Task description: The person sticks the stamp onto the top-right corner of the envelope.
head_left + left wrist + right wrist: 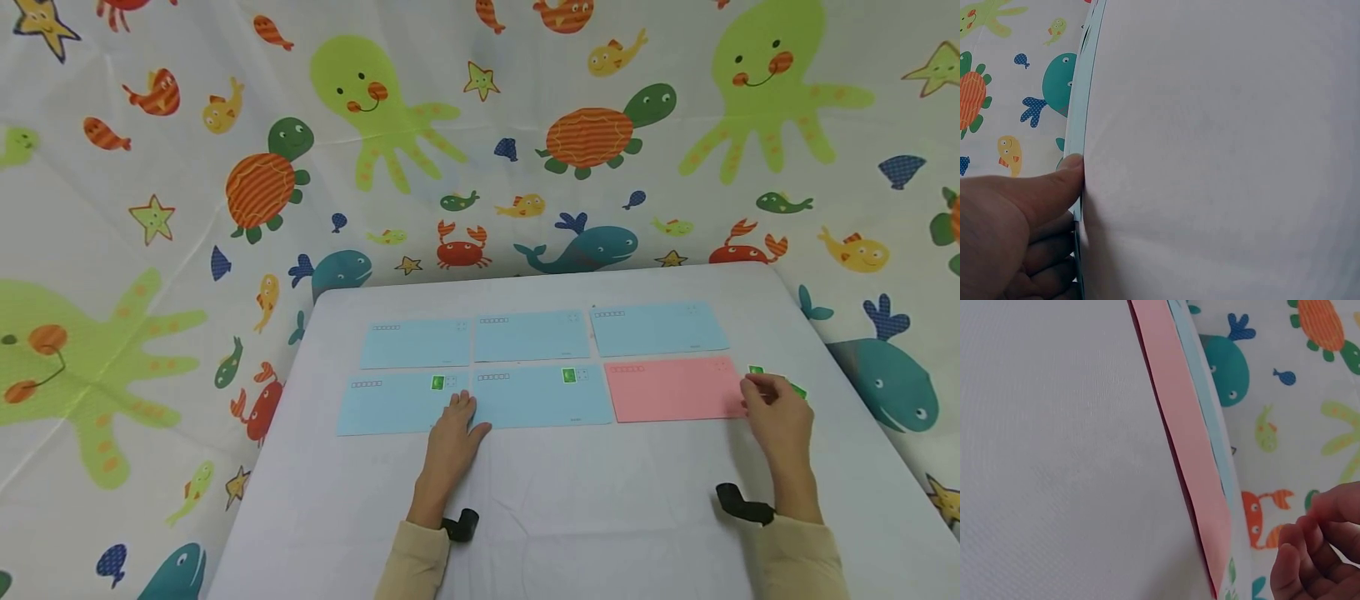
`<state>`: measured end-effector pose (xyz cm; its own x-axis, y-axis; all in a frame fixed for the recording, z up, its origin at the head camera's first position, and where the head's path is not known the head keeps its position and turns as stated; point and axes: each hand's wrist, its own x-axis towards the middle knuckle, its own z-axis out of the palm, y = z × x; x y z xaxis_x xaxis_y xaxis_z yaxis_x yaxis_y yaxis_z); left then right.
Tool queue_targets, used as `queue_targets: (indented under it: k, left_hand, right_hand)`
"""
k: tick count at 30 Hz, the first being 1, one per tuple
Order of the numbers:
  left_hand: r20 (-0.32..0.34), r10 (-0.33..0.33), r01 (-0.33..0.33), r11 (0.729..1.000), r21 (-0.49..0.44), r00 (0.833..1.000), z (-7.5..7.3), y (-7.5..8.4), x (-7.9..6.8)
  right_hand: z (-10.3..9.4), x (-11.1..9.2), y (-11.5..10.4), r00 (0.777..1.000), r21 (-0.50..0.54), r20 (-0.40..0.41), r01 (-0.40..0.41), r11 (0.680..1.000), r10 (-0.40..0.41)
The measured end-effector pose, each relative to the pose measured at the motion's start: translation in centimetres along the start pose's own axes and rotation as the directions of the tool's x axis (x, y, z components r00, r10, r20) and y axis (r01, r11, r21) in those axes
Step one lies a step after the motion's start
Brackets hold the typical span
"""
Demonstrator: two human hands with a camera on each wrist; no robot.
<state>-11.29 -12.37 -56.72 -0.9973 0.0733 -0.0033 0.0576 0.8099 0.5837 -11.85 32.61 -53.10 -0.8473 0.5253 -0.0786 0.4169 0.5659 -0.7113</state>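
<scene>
My left hand [453,433] lies flat with straight fingers on the near edge of the bottom-left blue envelope [393,402], pressing it onto the white table [570,508]. My right hand [776,417] hovers at the right end of the pink envelope [675,389], fingers curled over the small green stamps [797,390] just beside it — whether it pinches one I cannot tell. The middle blue envelope [540,396] sits between the two, a green stamp [568,376] on its upper right corner. Three more blue envelopes [531,336] line the far row.
</scene>
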Motion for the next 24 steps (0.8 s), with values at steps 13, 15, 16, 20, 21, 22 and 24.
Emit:
queue_targets:
  k: [13,15,16,20,21,22,24]
  left_hand:
    - [0.002,0.004,-0.004,1.0,0.005,1.0,0.1,-0.1,0.1]
    - [0.001,0.008,-0.008,1.0,0.01,1.0,0.1,-0.2,0.1]
    - [0.001,0.009,-0.009,1.0,0.011,1.0,0.1,-0.2,0.2]
    - [0.004,0.002,-0.002,1.0,0.008,1.0,0.2,-0.2,0.2]
    - [0.005,0.0,0.0,1.0,0.005,1.0,0.2,-0.2,0.2]
    - [0.007,-0.002,0.002,1.0,0.004,1.0,0.2,-0.2,0.2]
    - [0.01,-0.004,0.004,1.0,0.004,1.0,0.2,-0.2,0.2]
  right_hand:
    - [-0.4,1.4,2.1,0.996,0.032,-0.033,-0.077,0.997,0.078]
    - [-0.4,1.6,2.3,0.995,0.039,-0.038,-0.092,0.995,0.093]
    - [-0.4,1.7,2.4,0.994,0.04,-0.041,-0.097,0.994,0.099]
    - [-0.3,1.9,2.9,0.992,0.043,-0.045,-0.115,0.992,0.117]
    - [-0.3,1.9,3.0,0.992,0.042,-0.042,-0.118,0.992,0.12]
    - [-0.3,2.0,3.1,0.991,0.041,-0.039,-0.123,0.992,0.125]
    - [-0.2,2.0,3.2,0.99,0.036,-0.031,-0.138,0.99,0.139]
